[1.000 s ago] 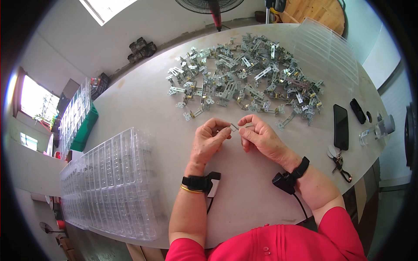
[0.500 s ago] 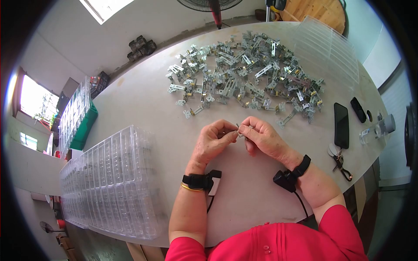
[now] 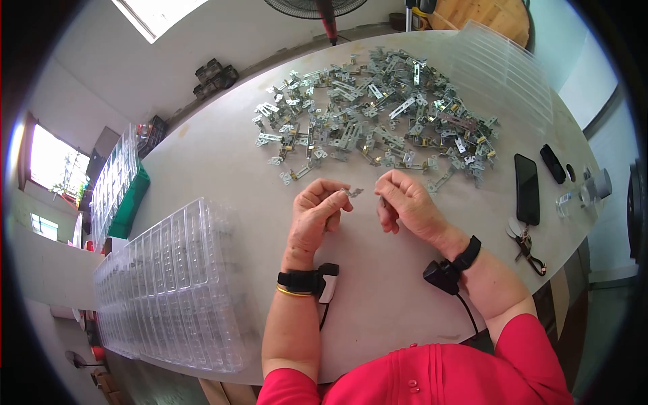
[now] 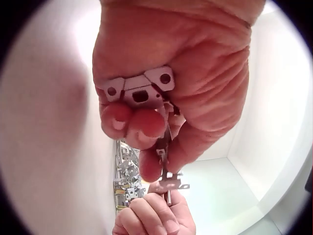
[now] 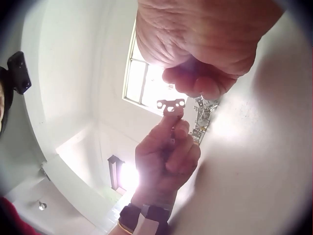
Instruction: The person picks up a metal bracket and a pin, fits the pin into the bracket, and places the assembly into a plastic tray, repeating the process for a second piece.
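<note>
Head view: clear ribbed plastic compartment trays [image 3: 182, 283] lie at left. Left hand [image 3: 317, 216] pinches a thin, flat stamped metal bracket [image 3: 356, 192] above the table [image 3: 378, 297], between both hands. Probably best gripped by its edges, holes unobstructed. Right hand [image 3: 405, 202] has curled fingers, contents unclear. Shiny bracket pile [image 3: 378, 115] beyond, glossy black phone [image 3: 527, 189] at right.

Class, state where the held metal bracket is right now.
Head view, centre: the bracket sits pinched in the left hand, just left of the right hand, below the pile.

Grey table [image 3: 223, 162], bracket pile [image 3: 378, 115], trays [image 3: 175, 283], phone [image 3: 527, 189]
</note>
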`<action>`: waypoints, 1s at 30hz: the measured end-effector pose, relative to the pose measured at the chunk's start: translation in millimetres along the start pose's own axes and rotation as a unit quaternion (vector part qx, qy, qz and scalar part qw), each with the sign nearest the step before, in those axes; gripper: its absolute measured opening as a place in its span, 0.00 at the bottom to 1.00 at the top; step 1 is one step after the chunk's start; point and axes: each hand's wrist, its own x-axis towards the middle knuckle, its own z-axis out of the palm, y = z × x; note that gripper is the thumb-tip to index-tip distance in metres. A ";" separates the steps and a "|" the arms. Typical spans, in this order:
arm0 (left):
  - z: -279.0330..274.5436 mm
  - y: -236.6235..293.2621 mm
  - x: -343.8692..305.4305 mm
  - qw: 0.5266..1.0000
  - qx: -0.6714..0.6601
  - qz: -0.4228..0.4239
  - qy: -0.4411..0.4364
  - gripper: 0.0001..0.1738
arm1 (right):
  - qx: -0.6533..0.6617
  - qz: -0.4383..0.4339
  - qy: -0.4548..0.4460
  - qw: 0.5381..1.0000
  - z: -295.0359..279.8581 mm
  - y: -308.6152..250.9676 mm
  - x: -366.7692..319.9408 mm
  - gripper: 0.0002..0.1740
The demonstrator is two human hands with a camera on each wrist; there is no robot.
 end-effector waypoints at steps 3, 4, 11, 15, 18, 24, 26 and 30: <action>-0.8 -0.1 0.5 1.000 -0.016 0.000 0.011 0.08 | -0.061 0.043 -0.033 0.997 5.2 1.3 -1.4 0.10; -1.1 -0.6 0.6 1.000 -0.022 0.003 0.012 0.08 | -0.061 0.044 -0.033 0.997 5.0 2.1 -1.6 0.10; -2.3 -1.7 1.0 1.000 -0.017 0.002 0.009 0.10 | -0.051 0.038 -0.056 0.996 2.0 6.3 0.0 0.09; -2.9 -1.8 0.8 1.000 -0.008 0.003 0.017 0.10 | -0.047 0.035 -0.063 0.996 1.7 5.2 0.5 0.09; -1.6 -2.1 1.6 1.000 -0.002 0.006 0.019 0.09 | -0.040 0.041 -0.064 0.996 2.3 5.5 -0.1 0.09; -3.7 -1.4 1.0 1.000 0.022 0.005 0.001 0.09 | -0.053 0.049 -0.060 0.996 2.8 3.0 -1.1 0.09; -2.9 -1.1 0.7 0.999 0.038 0.007 -0.012 0.10 | -0.057 0.051 -0.060 0.995 0.8 5.7 0.4 0.09; 4.1 2.5 -1.7 0.997 0.071 0.001 -0.012 0.12 | -0.065 0.056 -0.042 0.995 1.8 4.5 1.0 0.11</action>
